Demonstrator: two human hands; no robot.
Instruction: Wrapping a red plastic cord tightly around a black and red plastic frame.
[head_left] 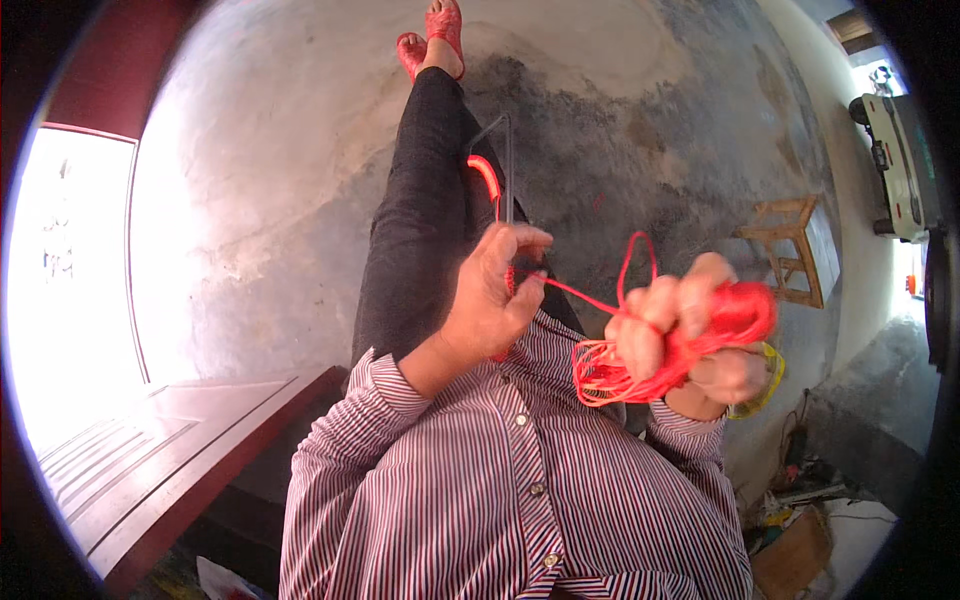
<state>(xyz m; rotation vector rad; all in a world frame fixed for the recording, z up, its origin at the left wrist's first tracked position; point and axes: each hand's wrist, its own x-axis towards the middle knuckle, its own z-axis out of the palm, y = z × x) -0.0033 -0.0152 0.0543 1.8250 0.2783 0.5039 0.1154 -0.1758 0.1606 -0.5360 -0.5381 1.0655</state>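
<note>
My left hand (478, 300) is closed at the thumb and fingers around the near end of a thin grey metal frame (510, 165) that lies over my legs. A red-covered stretch (487, 178) shows on the frame beyond my hand, and tightly wound red cord sits at my fingers. My right hand (645, 345), slightly blurred, grips a looped bundle of red cord (740, 318). From the bundle a single red strand (580, 293) runs across to my left hand, with a loose loop standing above it. My left fingers hide where the strand meets the frame.
A wooden stool (805, 250) stands on the floor at the right. A brown panelled wooden piece (190, 450) is at lower left, beside a bright opening. Scraps and boards (800, 555) lie at lower right. Something yellow (768, 385) shows by my right wrist. A vehicle (898, 165) stands far right.
</note>
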